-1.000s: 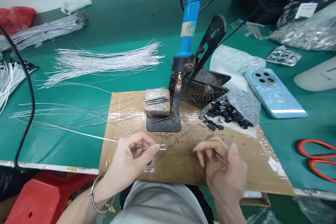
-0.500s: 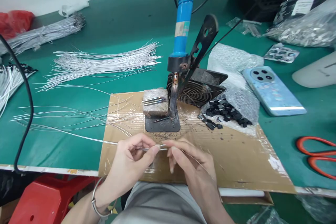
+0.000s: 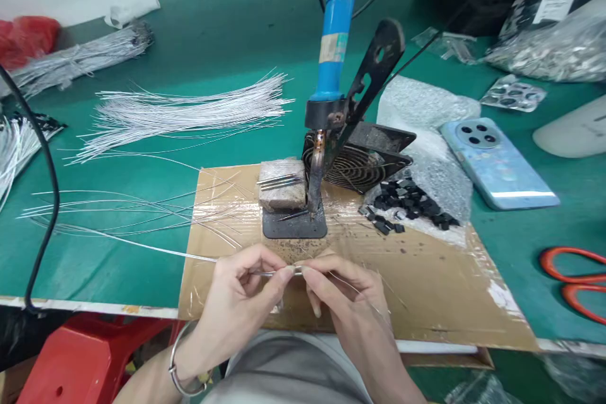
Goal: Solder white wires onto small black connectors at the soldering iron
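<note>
My left hand (image 3: 249, 284) pinches a thin white wire (image 3: 189, 255) between thumb and forefinger; its tail runs left across the table. Right beside it, my right hand (image 3: 343, 287) is closed on the other part of the wire, with a fine strand passing under the fingers. A short silvery piece shows between the two sets of fingertips; its exact kind is too small to tell. Both hands are over the cardboard sheet (image 3: 426, 290), in front of the soldering iron (image 3: 331, 69) in its stand.
Loose wires (image 3: 118, 205) and a thick wire bundle (image 3: 189, 110) lie left. A tip-cleaning block (image 3: 283, 196) sits on the stand's base (image 3: 293, 227). Rightward are small black pieces (image 3: 416, 202), a phone (image 3: 499, 161) and red-handled scissors (image 3: 575, 265). A black cable (image 3: 54, 202) hangs at left.
My right thumb has closed up to the fingertips at the silvery piece, and the two hands are slightly closer together. The view has shifted a little.
</note>
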Demonstrator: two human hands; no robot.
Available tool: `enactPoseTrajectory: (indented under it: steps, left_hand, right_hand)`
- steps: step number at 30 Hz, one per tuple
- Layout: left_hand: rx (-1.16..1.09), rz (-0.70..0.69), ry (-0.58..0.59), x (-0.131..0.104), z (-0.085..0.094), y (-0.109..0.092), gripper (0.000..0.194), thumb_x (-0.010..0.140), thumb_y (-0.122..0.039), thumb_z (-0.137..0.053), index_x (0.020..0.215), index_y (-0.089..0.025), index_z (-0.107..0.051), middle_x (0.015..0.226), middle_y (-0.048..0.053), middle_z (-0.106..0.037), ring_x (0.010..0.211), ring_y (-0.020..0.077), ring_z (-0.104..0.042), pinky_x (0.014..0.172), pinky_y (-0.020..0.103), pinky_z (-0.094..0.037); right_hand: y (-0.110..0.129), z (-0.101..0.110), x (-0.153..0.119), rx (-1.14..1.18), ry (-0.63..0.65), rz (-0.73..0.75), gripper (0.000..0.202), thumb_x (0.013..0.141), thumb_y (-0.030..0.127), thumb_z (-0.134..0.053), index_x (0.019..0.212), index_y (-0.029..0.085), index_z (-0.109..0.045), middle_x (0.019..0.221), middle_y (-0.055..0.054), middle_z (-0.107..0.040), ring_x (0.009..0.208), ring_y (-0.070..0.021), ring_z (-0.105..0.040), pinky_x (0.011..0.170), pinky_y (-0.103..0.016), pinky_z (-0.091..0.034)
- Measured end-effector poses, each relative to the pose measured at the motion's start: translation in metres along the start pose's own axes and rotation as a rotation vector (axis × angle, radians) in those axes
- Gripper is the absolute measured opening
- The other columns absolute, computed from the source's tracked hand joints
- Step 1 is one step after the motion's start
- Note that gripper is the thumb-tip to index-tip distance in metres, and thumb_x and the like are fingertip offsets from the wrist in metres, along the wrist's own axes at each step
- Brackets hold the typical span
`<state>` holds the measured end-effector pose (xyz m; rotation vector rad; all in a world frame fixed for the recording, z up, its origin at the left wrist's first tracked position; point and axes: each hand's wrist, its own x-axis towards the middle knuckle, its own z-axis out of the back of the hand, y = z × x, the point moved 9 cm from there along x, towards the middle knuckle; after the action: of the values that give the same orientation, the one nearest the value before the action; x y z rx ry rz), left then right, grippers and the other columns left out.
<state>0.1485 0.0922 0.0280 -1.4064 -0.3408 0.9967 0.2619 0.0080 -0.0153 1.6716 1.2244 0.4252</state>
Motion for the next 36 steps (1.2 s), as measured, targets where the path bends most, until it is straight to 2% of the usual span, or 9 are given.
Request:
enactPoseTrajectory:
  steps: [5,11,16,28,36]
  left_hand:
    - [-0.029,0.022,0.004,-0.0006,-0.0018,0.0016,0.022,0.088,-0.031,-0.066,0.075,-0.014,-0.064,0.061,-0.001,-0.055,0.053,0.0088,-0.038,0.048,0.020,-0.029]
    - [0.031,0.025,0.021,-0.0024,-0.0012,0.0027,0.022,0.088,-0.031,-0.064,0.074,-0.014,-0.065,0.061,0.000,-0.055,0.052,0.0098,-0.035,0.047,0.023,-0.025]
    - [0.055,0.021,0.038,-0.0023,-0.0013,0.0041,0.021,0.088,-0.030,-0.063,0.075,-0.015,-0.066,0.062,0.000,-0.054,0.053,0.0104,-0.034,0.048,0.024,-0.024]
    - [0.047,0.031,-0.007,-0.0019,-0.0026,0.0057,0.023,0.088,-0.034,-0.064,0.074,-0.016,-0.065,0.061,0.000,-0.054,0.052,0.0101,-0.033,0.047,0.024,-0.024]
    - [0.091,-0.032,-0.064,-0.0031,-0.0025,0.0027,0.022,0.088,-0.032,-0.063,0.074,-0.015,-0.067,0.062,0.001,-0.056,0.052,0.0109,-0.036,0.046,0.023,-0.028]
  right_hand:
    - [-0.0015,-0.0008,-0.0010,0.014,0.016,-0.057,0.007,0.086,0.033,-0.079,0.084,0.026,-0.081,0.071,0.002,-0.062,0.053,-0.0056,-0.053,0.049,-0.019,-0.040]
    - [-0.0008,0.0014,-0.0016,0.034,-0.026,-0.164,0.016,0.079,0.039,-0.083,0.077,0.023,-0.081,0.063,0.002,-0.060,0.051,-0.0066,-0.050,0.047,-0.021,-0.035]
    - [0.0025,-0.0002,0.0004,0.018,0.011,-0.212,0.019,0.075,0.041,-0.084,0.074,0.022,-0.082,0.060,0.002,-0.060,0.050,-0.0059,-0.048,0.047,-0.020,-0.033]
    - [0.0022,0.0019,-0.0037,0.005,-0.030,-0.192,0.020,0.078,0.043,-0.083,0.079,0.022,-0.083,0.059,0.002,-0.058,0.048,-0.0059,-0.047,0.046,-0.020,-0.032]
    - [-0.0003,0.0030,-0.0042,0.027,-0.063,-0.181,0.023,0.076,0.044,-0.084,0.077,0.021,-0.081,0.052,0.002,-0.058,0.045,-0.0064,-0.046,0.046,-0.021,-0.029]
